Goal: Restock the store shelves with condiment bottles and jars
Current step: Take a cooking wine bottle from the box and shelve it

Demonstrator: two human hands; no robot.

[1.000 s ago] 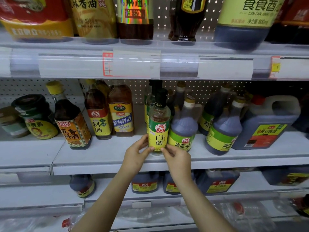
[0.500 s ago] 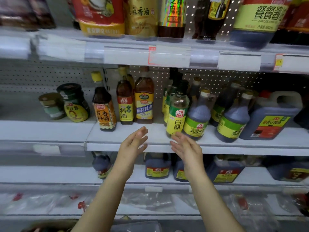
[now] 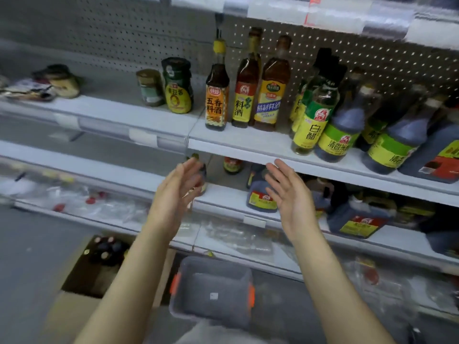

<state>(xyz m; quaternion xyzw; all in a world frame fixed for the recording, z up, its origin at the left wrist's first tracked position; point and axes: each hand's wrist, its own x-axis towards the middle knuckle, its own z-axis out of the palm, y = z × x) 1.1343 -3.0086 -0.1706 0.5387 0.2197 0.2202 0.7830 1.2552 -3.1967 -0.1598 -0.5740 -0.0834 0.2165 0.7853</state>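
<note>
The clear vinegar bottle (image 3: 313,117) with a green and yellow label stands at the front of the middle shelf (image 3: 248,145), beside dark vinegar bottles (image 3: 344,130). My left hand (image 3: 177,192) and my right hand (image 3: 289,194) hover below that shelf's edge, palms facing each other, fingers apart, holding nothing. Left of the vinegar stand three cooking-wine bottles (image 3: 246,95) and two jars (image 3: 177,88). A cardboard box (image 3: 99,266) on the floor at lower left holds several dark bottles.
A grey plastic bin (image 3: 213,289) with orange handles sits on the floor just below my hands. Dark jugs (image 3: 357,219) fill the lower shelf at right. Clear plastic packs (image 3: 104,207) lie on the lowest shelf. Flat packets and a jar (image 3: 64,83) lie far left.
Both hands let go of the clear vinegar bottle, which stays on the shelf, and drew back and down. The view swung down and left, bringing the box and bin into sight.
</note>
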